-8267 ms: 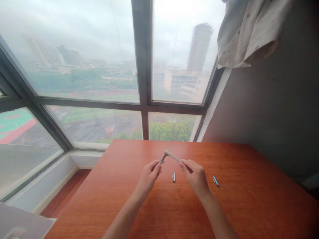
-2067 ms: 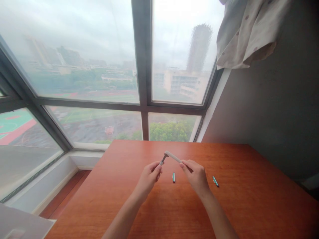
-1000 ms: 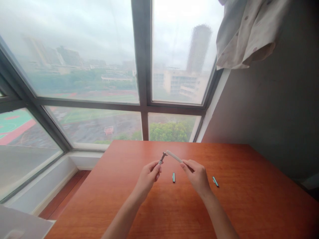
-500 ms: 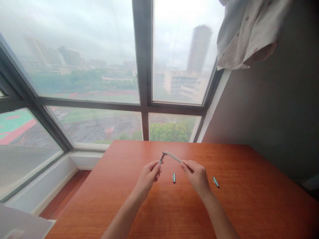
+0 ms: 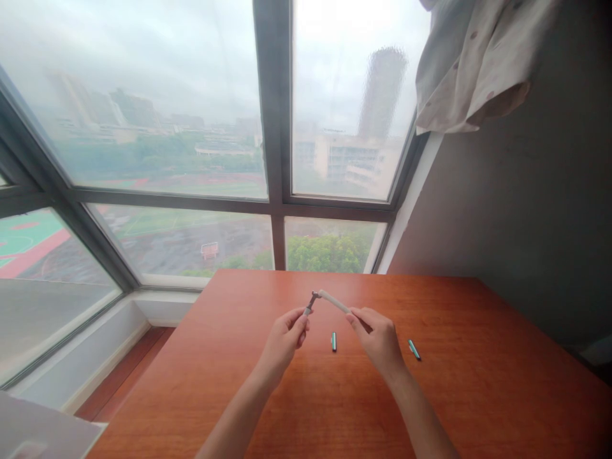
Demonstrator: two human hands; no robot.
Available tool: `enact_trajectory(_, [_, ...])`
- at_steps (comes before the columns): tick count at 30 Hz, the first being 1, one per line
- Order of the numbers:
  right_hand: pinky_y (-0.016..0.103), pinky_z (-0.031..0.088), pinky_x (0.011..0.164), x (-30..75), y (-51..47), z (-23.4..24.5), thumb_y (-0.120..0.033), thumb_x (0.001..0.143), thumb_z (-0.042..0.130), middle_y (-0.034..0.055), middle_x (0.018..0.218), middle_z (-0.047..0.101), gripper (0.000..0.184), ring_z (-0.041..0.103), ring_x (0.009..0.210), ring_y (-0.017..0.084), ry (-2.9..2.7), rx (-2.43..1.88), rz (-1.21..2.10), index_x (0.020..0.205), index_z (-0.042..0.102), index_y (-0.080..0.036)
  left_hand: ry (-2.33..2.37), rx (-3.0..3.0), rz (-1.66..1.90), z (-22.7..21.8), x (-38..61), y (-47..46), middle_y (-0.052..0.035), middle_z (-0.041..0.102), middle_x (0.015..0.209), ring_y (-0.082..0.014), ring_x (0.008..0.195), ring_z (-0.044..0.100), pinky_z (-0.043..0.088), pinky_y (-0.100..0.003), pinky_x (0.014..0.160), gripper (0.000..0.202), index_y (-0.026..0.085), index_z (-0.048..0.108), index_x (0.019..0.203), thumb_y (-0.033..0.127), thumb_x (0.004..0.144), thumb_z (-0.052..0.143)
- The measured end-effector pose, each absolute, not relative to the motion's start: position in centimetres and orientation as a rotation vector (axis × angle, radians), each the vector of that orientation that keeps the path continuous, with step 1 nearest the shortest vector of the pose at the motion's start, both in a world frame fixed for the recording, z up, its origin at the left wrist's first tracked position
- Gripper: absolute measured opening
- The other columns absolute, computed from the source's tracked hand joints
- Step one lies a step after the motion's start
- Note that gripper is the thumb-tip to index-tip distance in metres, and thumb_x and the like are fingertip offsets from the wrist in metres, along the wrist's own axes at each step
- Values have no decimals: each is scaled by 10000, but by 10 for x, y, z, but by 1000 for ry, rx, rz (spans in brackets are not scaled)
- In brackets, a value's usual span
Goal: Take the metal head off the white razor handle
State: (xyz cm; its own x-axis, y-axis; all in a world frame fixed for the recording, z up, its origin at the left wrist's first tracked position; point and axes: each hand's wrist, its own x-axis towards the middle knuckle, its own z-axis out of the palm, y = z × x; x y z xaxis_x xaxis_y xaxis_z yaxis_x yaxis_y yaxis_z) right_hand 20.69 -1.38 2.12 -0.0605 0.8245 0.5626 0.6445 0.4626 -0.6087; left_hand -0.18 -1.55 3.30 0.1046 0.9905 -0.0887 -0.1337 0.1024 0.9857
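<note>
Above the middle of the table, my left hand [image 5: 288,335] is closed around a razor handle [image 5: 312,301], its dark forked head pointing up and no blade cartridge on it. My right hand [image 5: 377,336] grips a slim light-grey stick [image 5: 333,301], which looks like a second razor handle held the other way round; a dark part shows under the fingers. The stick's pale tip meets or nearly meets the forked head; I cannot tell whether they touch. Between my hands on the tabletop lies a green-and-black razor cartridge [image 5: 334,342]. Another razor cartridge [image 5: 414,349] rests right of my right hand.
The reddish-brown wooden table [image 5: 229,395] reaches toward large windows with a dark frame [image 5: 277,207]. A light shirt [image 5: 473,70] hangs at the upper right before a grey wall [image 5: 478,204]. At the lower left is a pale ledge [image 5: 43,421].
</note>
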Motion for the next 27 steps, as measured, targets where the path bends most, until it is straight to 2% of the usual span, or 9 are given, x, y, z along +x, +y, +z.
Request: enact_trajectory(27, [236,438,581,206,-13,21,-363,907,466,53,692,672,322,606,621,168,-1775,-1260,329,841,722,-179,1103,1163,1148,32,-2,-15,21,494,679,-70,493,382,253,-194,448,326,145,613,981,382,759,581])
